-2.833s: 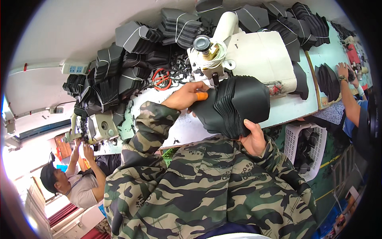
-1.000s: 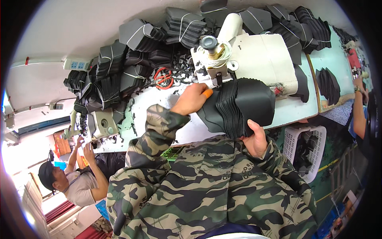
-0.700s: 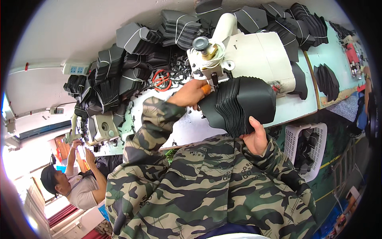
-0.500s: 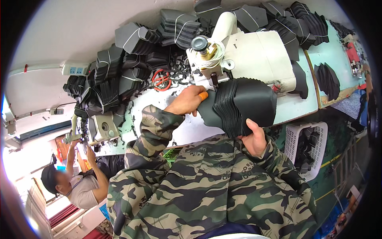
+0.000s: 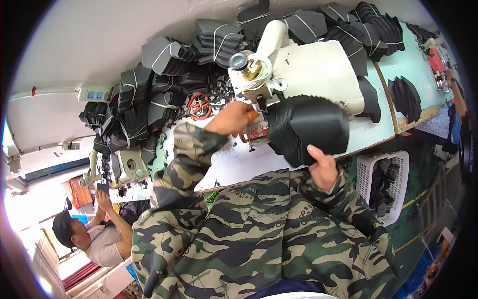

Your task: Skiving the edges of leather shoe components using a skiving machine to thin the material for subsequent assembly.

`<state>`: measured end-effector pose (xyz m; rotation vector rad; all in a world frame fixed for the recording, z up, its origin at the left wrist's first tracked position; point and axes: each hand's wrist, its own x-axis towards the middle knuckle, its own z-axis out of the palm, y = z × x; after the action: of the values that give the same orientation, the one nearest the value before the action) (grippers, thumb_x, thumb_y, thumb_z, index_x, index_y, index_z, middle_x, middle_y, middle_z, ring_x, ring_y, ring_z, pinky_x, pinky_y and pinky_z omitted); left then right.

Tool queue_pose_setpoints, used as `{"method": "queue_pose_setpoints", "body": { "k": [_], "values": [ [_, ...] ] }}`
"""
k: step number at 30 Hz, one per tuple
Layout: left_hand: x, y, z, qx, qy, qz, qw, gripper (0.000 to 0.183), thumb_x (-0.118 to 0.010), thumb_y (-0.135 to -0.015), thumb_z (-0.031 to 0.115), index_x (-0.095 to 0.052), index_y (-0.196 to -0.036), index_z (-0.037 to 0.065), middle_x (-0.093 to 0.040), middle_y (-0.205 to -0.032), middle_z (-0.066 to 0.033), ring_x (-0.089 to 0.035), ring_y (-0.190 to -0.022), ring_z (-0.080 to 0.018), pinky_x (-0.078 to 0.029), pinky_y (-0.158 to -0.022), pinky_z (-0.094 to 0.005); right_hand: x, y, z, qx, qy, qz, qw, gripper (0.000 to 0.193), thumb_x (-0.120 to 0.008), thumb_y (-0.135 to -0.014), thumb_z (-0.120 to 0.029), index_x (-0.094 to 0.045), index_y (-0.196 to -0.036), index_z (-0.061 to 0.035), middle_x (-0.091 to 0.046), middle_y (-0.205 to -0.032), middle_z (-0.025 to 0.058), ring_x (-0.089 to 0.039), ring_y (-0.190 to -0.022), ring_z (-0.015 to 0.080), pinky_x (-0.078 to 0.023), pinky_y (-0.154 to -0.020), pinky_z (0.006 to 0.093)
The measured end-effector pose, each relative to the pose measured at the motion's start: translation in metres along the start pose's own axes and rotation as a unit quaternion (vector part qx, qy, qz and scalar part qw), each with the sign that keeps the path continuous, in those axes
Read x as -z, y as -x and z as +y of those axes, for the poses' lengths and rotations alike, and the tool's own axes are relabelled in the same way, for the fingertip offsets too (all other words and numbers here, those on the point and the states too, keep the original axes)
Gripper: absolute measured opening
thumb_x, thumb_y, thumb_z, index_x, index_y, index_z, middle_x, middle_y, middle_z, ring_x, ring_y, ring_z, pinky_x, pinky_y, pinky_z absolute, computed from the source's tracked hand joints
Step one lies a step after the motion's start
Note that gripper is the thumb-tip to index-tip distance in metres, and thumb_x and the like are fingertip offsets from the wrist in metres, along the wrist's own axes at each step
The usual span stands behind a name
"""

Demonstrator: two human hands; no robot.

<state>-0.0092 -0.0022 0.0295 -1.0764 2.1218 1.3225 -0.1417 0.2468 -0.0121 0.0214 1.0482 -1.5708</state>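
My right hand (image 5: 324, 171) grips the lower edge of a stack of black cut pieces (image 5: 311, 124), thumb on top and the other fingers mostly hidden beneath. The pieces fan out in steps along their left side. My left hand (image 5: 233, 118), with an orange cover on one finger, is just left of the stack, by the working head of a cream sewing-type machine (image 5: 321, 70). Its fingers are curled, smeared by motion and partly hidden, so whether they hold a piece does not show. Below the head, a small metal part with red marks (image 5: 257, 132) is visible.
Bundles of black pieces tied with white cord (image 5: 219, 42) line the wall behind the white table (image 5: 234, 164). Red-handled scissors (image 5: 199, 106) lie among dark scraps. A white basket (image 5: 362, 184) of black pieces stands on the right. At left, another person (image 5: 107, 241) works by a second machine (image 5: 130, 159).
My left hand has moved up toward the machine head, and the single piece it held left of the stack no longer shows. The stack stays in my right hand, shifted slightly.
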Motion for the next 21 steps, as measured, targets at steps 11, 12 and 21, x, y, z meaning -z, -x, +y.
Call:
{"method": "queue_pose_setpoints", "body": {
  "k": [11,12,21],
  "values": [
    [-0.064,0.027,0.072,-0.157,0.178,-0.002,0.971,0.043,-0.062,-0.085,0.021,-0.048,-0.119,-0.001,-0.066,-0.076,-0.0127,-0.064,-0.056,-0.02,-0.05,-0.053,-0.0331,-0.012,-0.07,-0.139,0.366,0.659,0.061,0.654,0.063,-0.077,-0.068,-0.024,-0.047,-0.12,-0.0033,-0.061,-0.105,0.0199,-0.059,-0.097,0.0384,-0.048,-0.081,0.0404],
    [-0.067,0.02,0.071,-0.148,0.202,-0.022,0.968,0.044,-0.061,-0.087,0.021,-0.046,-0.122,-0.002,-0.067,-0.082,-0.0131,-0.064,-0.055,-0.0197,-0.05,-0.052,-0.0327,-0.009,-0.076,-0.136,0.369,0.658,0.065,0.653,0.063,-0.077,-0.068,-0.024,-0.047,-0.12,-0.0033,-0.061,-0.105,0.0199,-0.059,-0.097,0.0384,-0.048,-0.081,0.0404],
    [-0.106,-0.03,0.066,-0.232,0.631,0.046,0.739,0.052,-0.066,-0.087,0.026,-0.044,-0.127,0.001,-0.055,-0.12,-0.009,-0.057,-0.104,-0.0194,-0.045,-0.094,-0.0351,-0.048,-0.031,-0.061,0.294,0.159,0.019,0.942,0.052,-0.075,-0.072,-0.005,-0.05,-0.117,0.0027,-0.06,-0.111,0.011,-0.059,-0.101,0.0196,-0.047,-0.088,0.0327]
  ]
}}
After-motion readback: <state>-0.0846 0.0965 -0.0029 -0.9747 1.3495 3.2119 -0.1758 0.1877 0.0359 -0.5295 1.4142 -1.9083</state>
